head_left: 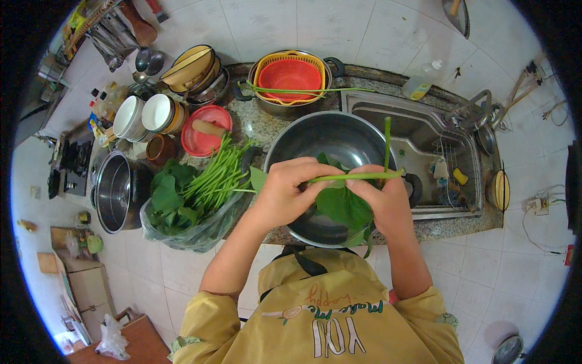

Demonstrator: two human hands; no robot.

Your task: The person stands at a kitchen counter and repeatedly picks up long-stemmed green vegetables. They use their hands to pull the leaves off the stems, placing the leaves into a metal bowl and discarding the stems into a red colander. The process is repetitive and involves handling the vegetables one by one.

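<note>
Over a wide metal pot (303,134) with dark handles, both my hands are closed on a long green leaf stalk (330,178). My left hand (292,187) pinches its left part between thumb and fingers, and a leaf (259,178) pokes out beside that hand. My right hand (388,199) grips the stalk farther right. Broad green leaves (344,206) hang below the right hand, and a second stalk (387,142) stands upright behind it. How these parts join is hidden by my fingers. To the left, a clear plastic bag (200,239) holds a bunch of long-stalked greens (212,173).
A steel sink (412,136) with a yellow sponge (460,176) adjoins the pot. Behind stands another pot with a red basket (290,76) and long stalks (303,91) across it. Bowls (159,112), a red basin (206,142) and a dark pot (119,191) crowd the left counter.
</note>
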